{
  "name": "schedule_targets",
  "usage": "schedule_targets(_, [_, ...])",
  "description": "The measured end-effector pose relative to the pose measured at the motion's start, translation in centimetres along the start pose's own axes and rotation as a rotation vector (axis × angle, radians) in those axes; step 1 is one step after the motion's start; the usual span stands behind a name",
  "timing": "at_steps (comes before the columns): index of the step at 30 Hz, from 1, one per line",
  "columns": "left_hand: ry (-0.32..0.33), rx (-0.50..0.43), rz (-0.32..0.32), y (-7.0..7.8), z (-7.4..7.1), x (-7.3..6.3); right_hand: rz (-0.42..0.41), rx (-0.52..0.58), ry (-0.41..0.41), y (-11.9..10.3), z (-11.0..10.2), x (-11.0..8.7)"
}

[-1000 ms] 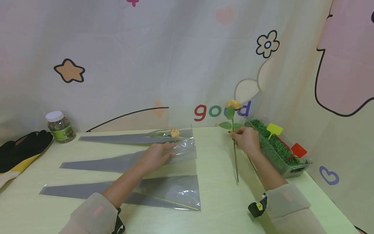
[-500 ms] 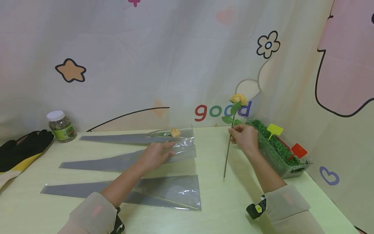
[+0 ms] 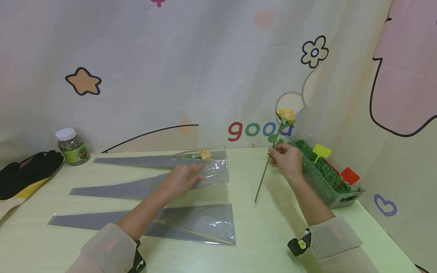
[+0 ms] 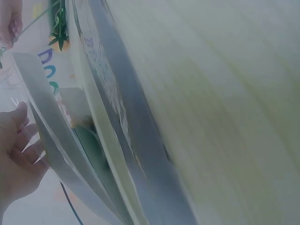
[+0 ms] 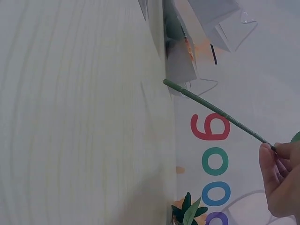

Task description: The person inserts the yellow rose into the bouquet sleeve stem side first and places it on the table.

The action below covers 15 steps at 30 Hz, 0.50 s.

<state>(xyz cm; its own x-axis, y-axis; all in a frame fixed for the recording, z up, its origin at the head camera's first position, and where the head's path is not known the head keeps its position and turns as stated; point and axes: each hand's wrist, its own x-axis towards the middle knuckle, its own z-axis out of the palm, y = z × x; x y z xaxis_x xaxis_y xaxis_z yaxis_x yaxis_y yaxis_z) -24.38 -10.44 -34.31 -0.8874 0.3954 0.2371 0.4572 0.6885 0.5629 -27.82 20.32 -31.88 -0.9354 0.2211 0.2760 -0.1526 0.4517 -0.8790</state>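
Note:
My right hand [image 3: 286, 157] pinches the thin green stem of a yellow rose [image 3: 286, 114] between thumb and fingertips, just below its leaves. The bloom points up and the bare stem slants down to the left, as the right wrist view also shows. My left hand [image 3: 181, 180] holds the mouth end of the middle grey-and-clear flower sleeve [image 3: 112, 189], its film raised off the table in the left wrist view. Behind it lies a sleeve [image 3: 136, 160] with another yellow rose [image 3: 205, 154] inside. A third sleeve [image 3: 205, 223] lies flat nearer me.
A clear box [image 3: 336, 199] of green turf with yellow and red tags stands at right. Beside it, green leaves with an orange bloom [image 5: 187, 211] show in the right wrist view. A lidded jar [image 3: 73, 151] and black-and-yellow gloves [image 3: 30, 174] are at left, a printed curtain [image 3: 153, 76] behind.
The rose has tilted in my right hand: its bloom swings right and up, and its stem's lower end swings left and up. My left hand stays at the middle sleeve.

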Motion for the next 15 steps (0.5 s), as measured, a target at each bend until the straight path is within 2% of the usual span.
schedule_targets(9, [-0.005, -0.017, -0.015, -0.02, 0.03, -0.06, 0.007, 0.080, 0.030, -0.03, 0.14, -0.10])
schedule_targets(15, [0.004, -0.030, 0.004, 0.06, 0.10, 0.03, 0.005, 0.123, 0.034, -0.07, 0.11, -0.20])
